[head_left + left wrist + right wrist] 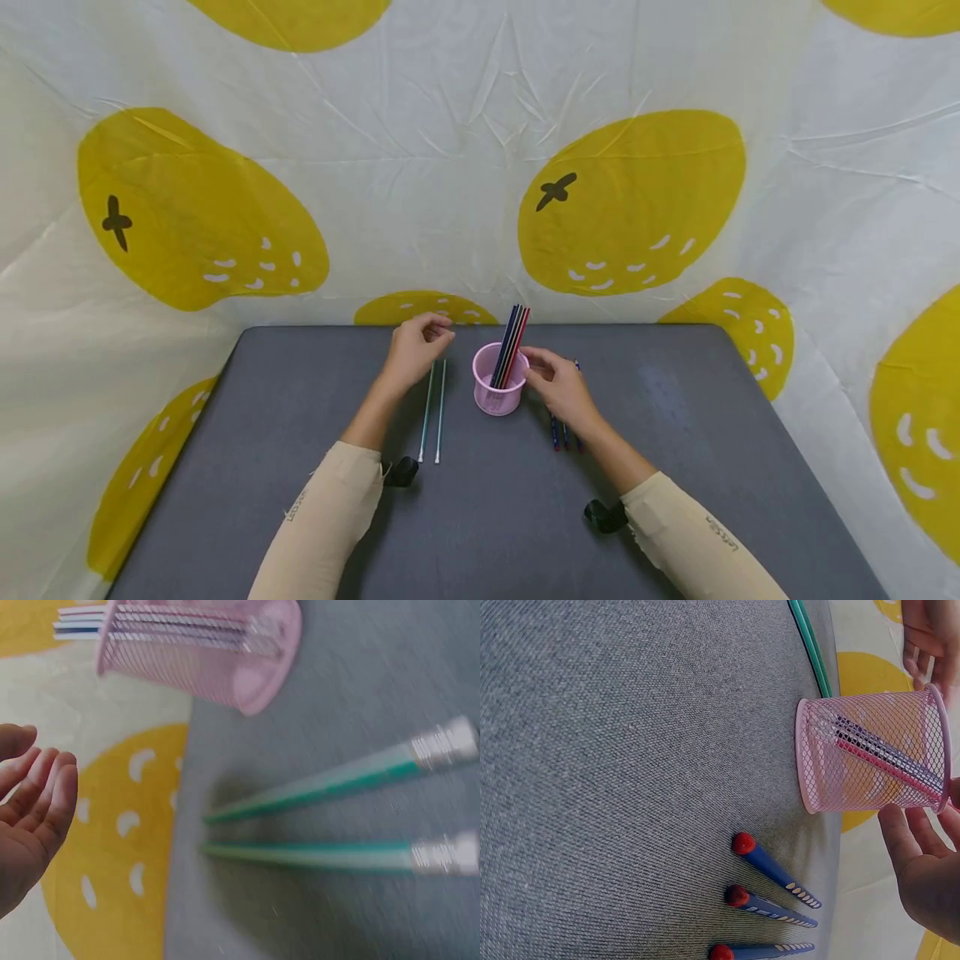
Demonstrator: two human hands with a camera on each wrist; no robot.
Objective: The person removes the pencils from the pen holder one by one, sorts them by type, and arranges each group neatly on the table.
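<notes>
Cream sleeves point(322, 525) cross a grey bench point(495, 517), left hand point(412, 348) released near two green pencils point(330, 857), right hand point(562, 390) gripping a pink mesh cup point(497, 402) of dark pencils point(510, 340).

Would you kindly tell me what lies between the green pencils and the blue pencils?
The pink mesh cup stands between the green pencils and the blue pencils, with the right hand at its rim; the head view shows this.

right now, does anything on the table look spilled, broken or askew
Nothing stands out: the pink mesh cup stands upright, the dark and red pencils lean inside it, and the green pencils and blue pencils lie on either side, none visibly broken.
</notes>
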